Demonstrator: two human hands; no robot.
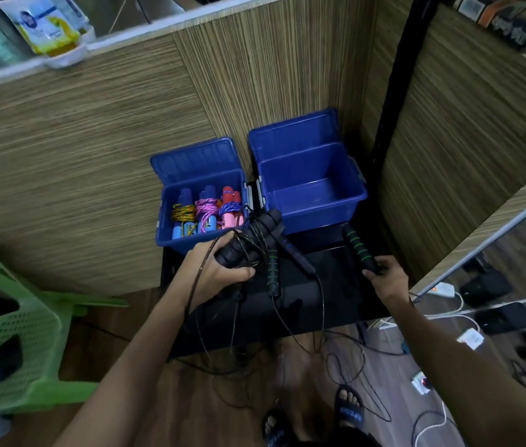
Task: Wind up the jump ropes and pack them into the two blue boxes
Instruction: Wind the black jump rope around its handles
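While the left blue plastic box (201, 201) already holds wound colourful ropes, the right blue box (311, 185) sits empty; left hand (219, 269) clamps black handles (245, 246), right hand (387, 279) clamps a green-striped handle (358, 246), cords unwound.

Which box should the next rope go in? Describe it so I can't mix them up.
Two blue boxes sit side by side on the black stand against the wood-grain wall. Take the right box: it is empty, while the left box already holds colourful wound ropes.

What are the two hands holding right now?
Left hand: closed around a bundle of black jump rope handles.
Right hand: closed on one black handle with green rings.
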